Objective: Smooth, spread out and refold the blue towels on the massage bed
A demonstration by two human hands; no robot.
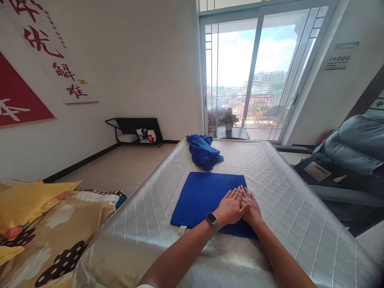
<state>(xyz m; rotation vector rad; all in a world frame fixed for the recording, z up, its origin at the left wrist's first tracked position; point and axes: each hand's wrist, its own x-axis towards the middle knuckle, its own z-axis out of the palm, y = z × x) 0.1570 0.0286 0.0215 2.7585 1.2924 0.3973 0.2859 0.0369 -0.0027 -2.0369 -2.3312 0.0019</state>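
Note:
A blue cloth [198, 196], folded into a flat rectangle, lies on the silvery quilted cover [150, 212], its white label [182, 230] sticking out at the near left corner. My left hand [231, 208], with a watch on the wrist, rests flat on the right part of the cloth, fingers stretched out. Beside it and partly under it, my right hand [251, 206] is also flat, pressed on the cloth's right edge. Past the folded cloth sits a crumpled blue cloth [204, 152], touched by neither hand.
To the left is a bed with patterned bedding [87, 212] and a yellow pillow [33, 200]. A dark armchair [351, 160] stands on the right, with a paper [317, 171] on its seat. Beyond the cover, a potted plant [229, 120] stands on a small table before the glass door.

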